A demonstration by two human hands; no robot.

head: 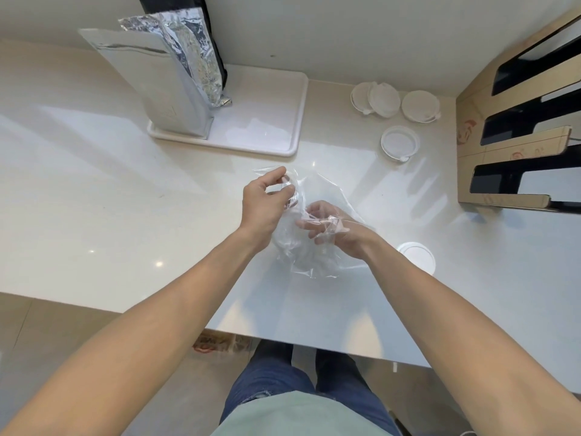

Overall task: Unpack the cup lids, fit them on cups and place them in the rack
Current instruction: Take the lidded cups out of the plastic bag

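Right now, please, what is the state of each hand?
Left hand: fingers pinched shut on the clear plastic bag.
Right hand: inside the bag, fingers loosely spread, holding nothing I can see.

clear plastic bag (317, 247) crumpled on counter, white lids (400, 142) beyond

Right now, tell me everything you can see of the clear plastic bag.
The plastic bag is thin, transparent and crinkled, with glossy creases. It lies on the white counter in front of the white tray. The left hand pinches its upper edge; the right hand appears to be reaching inside, seen through the film. Whether lids remain inside is unclear.
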